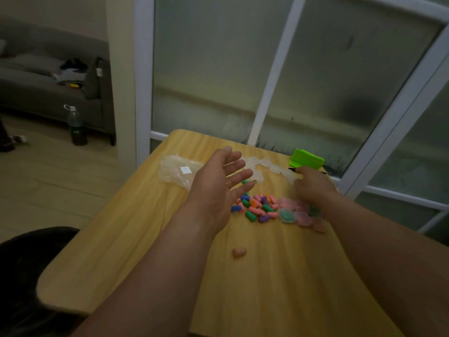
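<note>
A pile of small coloured foam earplugs (256,206) lies in the middle of the wooden table (145,239). My left hand (218,183) hovers just left of the pile, palm turned up and fingers straight. My right hand (313,186) is at the right of the pile, knuckles up and fingers curled down over several small clear round cases (295,216); what the fingers hold is hidden. One pink earplug (239,252) lies alone nearer to me.
A crumpled clear plastic bag (177,172) lies behind my left hand. Several clear empty cases (272,167) trail across the back of the table, beside a green plastic piece (306,159). Frosted glass panels stand behind. A bottle (76,126) stands on the floor by a sofa.
</note>
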The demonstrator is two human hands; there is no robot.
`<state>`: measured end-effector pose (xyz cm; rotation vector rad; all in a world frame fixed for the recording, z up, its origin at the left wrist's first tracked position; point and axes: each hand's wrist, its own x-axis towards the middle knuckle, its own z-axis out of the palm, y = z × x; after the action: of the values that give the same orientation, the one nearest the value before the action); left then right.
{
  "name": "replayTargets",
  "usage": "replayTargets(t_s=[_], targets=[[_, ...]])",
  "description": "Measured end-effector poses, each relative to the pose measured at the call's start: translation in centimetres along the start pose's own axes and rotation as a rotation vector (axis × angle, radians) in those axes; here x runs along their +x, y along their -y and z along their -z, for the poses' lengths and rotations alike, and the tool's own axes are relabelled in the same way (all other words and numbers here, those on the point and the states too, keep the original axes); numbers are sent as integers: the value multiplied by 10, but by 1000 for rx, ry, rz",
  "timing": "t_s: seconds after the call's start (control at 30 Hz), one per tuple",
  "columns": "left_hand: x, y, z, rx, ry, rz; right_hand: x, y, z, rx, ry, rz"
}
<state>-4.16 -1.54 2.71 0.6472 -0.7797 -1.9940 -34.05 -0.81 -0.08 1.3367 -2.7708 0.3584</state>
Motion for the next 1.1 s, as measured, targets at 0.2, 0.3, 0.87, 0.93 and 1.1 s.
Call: replayTargets(t_s=[0.2, 0.3, 0.87, 0.93, 1.1], targets=[[0, 2, -2, 10, 4, 19, 16, 11, -8, -105, -54, -40], [-1, 3, -3, 17, 5, 23, 13, 15, -11, -72, -47, -46], [-57, 16, -11, 524, 187, 145, -205, 73, 57, 1137, -114, 104], [-60, 20, -8, 557, 237, 184, -215, 77, 54, 1063, -129, 195], [-68, 15, -3, 486, 285, 145, -229, 74, 49, 936, -137, 301]])
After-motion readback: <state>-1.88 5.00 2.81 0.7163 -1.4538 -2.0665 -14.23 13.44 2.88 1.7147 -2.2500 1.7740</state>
